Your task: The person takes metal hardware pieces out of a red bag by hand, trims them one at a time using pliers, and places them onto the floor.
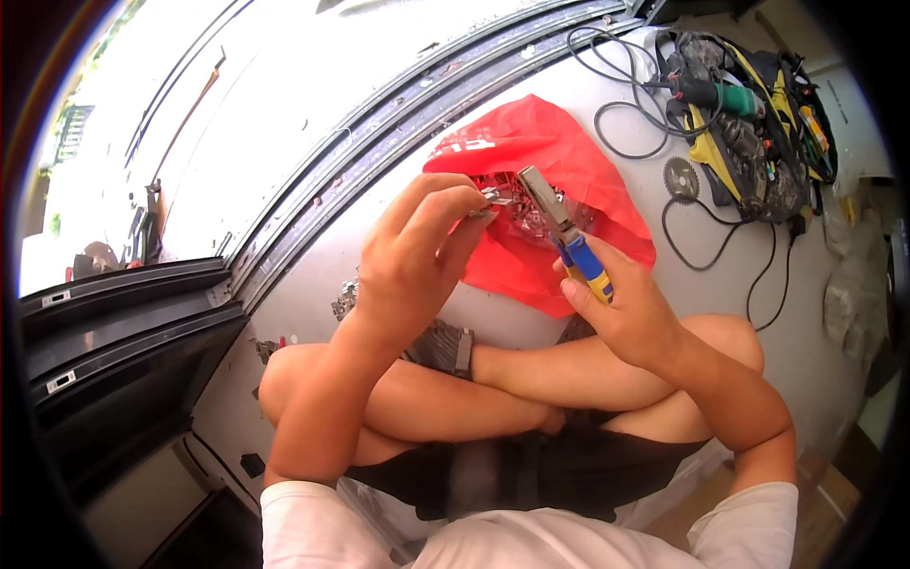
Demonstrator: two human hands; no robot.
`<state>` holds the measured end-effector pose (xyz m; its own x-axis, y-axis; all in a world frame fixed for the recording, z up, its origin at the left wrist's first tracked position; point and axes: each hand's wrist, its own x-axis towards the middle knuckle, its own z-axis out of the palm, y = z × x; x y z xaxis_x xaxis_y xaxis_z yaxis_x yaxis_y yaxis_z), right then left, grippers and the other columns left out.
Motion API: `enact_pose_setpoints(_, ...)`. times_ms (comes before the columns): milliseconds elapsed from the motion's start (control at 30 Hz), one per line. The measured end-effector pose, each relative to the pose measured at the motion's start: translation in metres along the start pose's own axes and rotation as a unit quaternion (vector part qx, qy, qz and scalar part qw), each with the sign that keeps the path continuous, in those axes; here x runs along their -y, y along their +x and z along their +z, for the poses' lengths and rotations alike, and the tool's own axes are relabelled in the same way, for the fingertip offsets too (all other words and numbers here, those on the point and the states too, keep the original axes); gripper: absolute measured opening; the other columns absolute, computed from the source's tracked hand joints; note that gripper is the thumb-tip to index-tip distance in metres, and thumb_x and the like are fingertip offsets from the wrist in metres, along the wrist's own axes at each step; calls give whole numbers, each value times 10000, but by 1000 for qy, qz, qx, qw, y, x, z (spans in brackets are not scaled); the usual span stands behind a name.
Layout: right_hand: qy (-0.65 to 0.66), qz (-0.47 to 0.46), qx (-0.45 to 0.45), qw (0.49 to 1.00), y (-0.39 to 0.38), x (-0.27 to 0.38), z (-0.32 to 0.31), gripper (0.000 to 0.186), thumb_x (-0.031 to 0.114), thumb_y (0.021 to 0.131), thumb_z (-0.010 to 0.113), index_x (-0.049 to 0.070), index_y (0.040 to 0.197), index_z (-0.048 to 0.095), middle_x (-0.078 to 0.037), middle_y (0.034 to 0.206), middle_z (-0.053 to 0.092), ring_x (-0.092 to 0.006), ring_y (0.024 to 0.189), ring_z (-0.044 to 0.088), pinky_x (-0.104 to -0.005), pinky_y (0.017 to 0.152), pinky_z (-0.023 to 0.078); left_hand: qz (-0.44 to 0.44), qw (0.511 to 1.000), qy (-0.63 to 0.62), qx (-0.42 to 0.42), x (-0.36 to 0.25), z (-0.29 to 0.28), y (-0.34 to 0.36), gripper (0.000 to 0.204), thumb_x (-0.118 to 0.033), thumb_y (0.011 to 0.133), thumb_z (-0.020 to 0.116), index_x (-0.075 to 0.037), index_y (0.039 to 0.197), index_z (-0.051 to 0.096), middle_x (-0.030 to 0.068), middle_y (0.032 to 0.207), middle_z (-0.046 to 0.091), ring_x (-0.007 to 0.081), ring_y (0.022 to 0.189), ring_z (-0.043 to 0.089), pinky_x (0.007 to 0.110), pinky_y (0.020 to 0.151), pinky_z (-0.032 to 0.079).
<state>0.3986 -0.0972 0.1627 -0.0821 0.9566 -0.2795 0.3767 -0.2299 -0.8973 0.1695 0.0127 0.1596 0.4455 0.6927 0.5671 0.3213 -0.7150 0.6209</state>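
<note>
My left hand (417, 242) is raised at the near left of a red plastic bag (559, 137), its fingertips pinched on a small silvery metal piece (495, 197). My right hand (630, 299) grips a hand tool with a blue and yellow handle (590, 268) and a long, flat metal head (544, 199). The tool's head points up and away, to the right of the metal piece and apart from it. Under both hands the bag lies open, with many small metal parts (531, 223) inside. Its exact kind, pliers or chisel, I cannot tell.
My crossed legs (455, 403) are close below. Metal pieces (344, 302) lie by my left forearm. Dark frame rails (379, 123) run along the far left side. A green and black power tool (735, 98), its cord, a saw blade (681, 178) and a yellow-black bag (773, 161) lie at right.
</note>
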Motion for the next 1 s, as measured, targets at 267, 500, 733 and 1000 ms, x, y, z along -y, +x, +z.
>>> enact_pose_setpoints(267, -151, -59, 10, 987, 6, -2, -7, 540, 113, 940, 647, 13, 1454, 514, -232, 1162, 653, -417, 1025, 650, -460, 866, 532, -7, 999, -9, 34, 1, -2, 1, 236, 109, 813, 777, 14, 1007, 683, 133, 964, 724, 216, 837, 704, 307, 730, 572)
enact_pose_setpoints(500, -159, -122, 2, 980, 0, -15, -10, 562, 71, 901, 665, 10, 1442, 528, -221, 1086, 646, -418, 962, 656, -475, 820, 536, -10, 998, -14, 62, -1, 0, 1, 206, 66, 832, 765, -9, 1009, 690, 95, 969, 694, 242, 785, 688, 332, 634, 558)
enact_pose_setpoints(733, -202, -114, 46, 972, 1, -19, -16, 617, 46, 895, 664, 67, 1488, 495, -215, 1061, 633, -429, 942, 650, -471, 815, 529, 32, 996, 4, 85, 4, -3, -2, 168, 54, 842, 744, 6, 998, 704, 112, 953, 696, 258, 794, 691, 341, 650, 561)
enact_pose_setpoints(1000, -189, -97, 91, 973, 4, -11, -24, 589, 36, 872, 669, 54, 1443, 525, -210, 1068, 634, -426, 977, 647, -473, 831, 534, 125, 977, 72, 159, -4, -17, 14, 211, 104, 809, 737, 0, 993, 728, 141, 968, 726, 241, 793, 702, 332, 665, 568)
